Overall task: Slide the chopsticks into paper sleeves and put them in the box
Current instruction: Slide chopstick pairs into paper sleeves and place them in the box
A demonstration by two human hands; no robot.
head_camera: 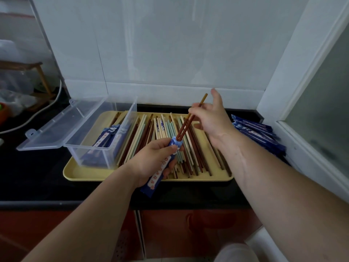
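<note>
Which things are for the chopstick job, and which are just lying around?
For the job: brown chopsticks in the right hand, blue sleeve in the left hand, clear box, loose chopsticks on the yellow tray, spare sleeves.
Just lying about: white cable, wooden rack, plastic bags.

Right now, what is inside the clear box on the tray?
Inside the clear box lie blue paper sleeves, piled lengthwise. The paper covers whatever they hold, so neither the chopsticks inside them nor the count can be confirmed.
</note>
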